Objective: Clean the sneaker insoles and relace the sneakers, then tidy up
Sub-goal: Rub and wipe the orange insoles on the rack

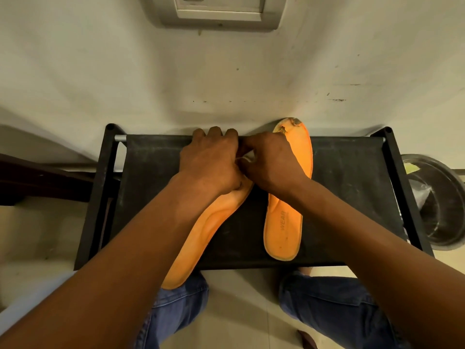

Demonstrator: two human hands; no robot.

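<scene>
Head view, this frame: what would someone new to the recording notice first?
Two bright orange insoles on a black fabric rack shelf against the wall: the right insole lies flat with a worn, torn toe, and the left insole lies angled, its heel overhanging the front edge. Both hands meet at the middle rear, the left hand and right hand pinching something small and pale that cannot be made out. A steel bowl sits to the right of the rack.

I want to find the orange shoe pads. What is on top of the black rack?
Two orange insoles lie on the black rack: the left insole slanted, the right insole straighter. Both hands, left hand and right hand, cover their front parts and something small and pale between them.
</scene>
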